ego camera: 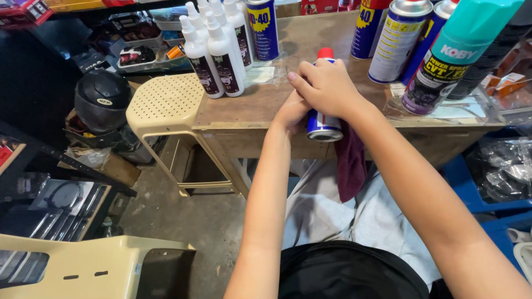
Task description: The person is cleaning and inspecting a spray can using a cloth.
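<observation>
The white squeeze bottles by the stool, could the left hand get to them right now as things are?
Probably, but not freely. The left hand is under the spray can, which the right hand grips from above. The tabletop between it and the white squeeze bottles looks bare, so only the can occupies it.

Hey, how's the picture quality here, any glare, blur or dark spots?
Head view: even light, hands and small can sharp; soft glare on the silver can top right; left shelves fall into shadow; teal can looms large and leans from wide-angle distortion.
</observation>
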